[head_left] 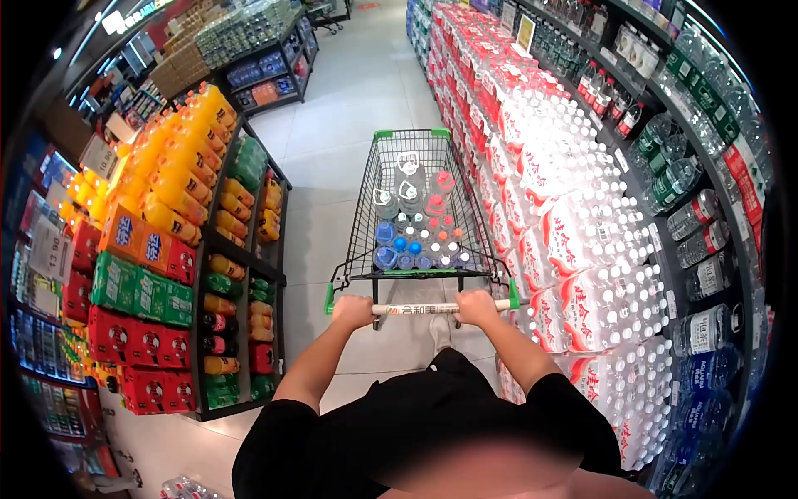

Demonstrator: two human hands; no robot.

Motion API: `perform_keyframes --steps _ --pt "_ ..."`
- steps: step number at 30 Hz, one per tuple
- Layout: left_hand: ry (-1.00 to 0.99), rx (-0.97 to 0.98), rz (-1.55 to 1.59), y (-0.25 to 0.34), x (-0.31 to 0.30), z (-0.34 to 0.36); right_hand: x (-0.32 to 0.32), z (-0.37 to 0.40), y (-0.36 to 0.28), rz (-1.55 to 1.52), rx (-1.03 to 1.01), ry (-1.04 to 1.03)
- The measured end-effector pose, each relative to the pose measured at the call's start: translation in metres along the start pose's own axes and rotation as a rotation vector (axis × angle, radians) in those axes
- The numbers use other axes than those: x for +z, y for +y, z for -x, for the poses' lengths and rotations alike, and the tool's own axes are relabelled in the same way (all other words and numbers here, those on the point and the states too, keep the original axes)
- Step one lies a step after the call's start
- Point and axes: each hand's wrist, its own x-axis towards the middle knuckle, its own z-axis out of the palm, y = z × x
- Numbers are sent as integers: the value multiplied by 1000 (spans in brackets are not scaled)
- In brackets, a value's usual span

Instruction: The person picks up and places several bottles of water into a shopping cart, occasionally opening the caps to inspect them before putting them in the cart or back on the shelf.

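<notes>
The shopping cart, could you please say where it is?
In the head view, the cart is central, gripped by left hand and right hand, orange bottles to its left, water packs right.

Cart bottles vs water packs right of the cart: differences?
Caps: the cart bottles show mixed colours, the water packs white.
Size: the cart bottles vary; those in the water packs look alike.
Place: the cart bottles are inside the cart, the water packs stacked outside.
Both look clear.
</notes>
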Motion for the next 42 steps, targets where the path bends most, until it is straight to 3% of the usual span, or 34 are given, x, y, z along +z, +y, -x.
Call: perform_keyframes --steps 18,28,35,42 --pt "41 -58 -82 -55 -69 -262 -33 -228 174 -53 -85 -134" --pt "78 3 -27 -132 -122 -437 -39 -392 255 -43 -47 -114" --pt "-33 -23 19 -196 -179 -567 -64 -525 295 -24 37 -290" --pt "13 8 31 -250 -206 -678 -50 -623 349 -23 34 -115"
